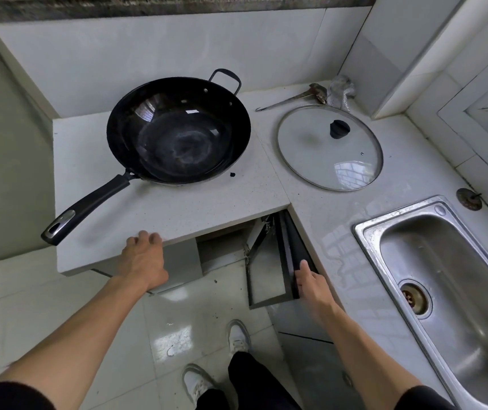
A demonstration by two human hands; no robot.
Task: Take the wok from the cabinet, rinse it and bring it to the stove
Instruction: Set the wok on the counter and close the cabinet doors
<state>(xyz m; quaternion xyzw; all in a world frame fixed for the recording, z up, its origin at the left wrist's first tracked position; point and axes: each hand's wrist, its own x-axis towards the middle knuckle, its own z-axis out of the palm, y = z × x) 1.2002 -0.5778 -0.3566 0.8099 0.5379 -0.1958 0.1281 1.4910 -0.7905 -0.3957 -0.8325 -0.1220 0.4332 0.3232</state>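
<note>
The black wok [179,130] sits on the white counter [177,202] at the left, with its long handle pointing toward me and to the left. My left hand [143,258] rests on the counter's front edge, holding nothing. My right hand [309,281] grips the top edge of the dark cabinet door [291,255], which stands open below the counter corner. The steel sink [443,279] lies to the right, empty and with no water running.
A glass lid [330,147] with a black knob lies on the counter behind the sink. A metal hook tool [290,100] and crumpled plastic sit at the back wall. A round plug [469,198] lies by the sink. My legs and white shoes stand on the tiled floor.
</note>
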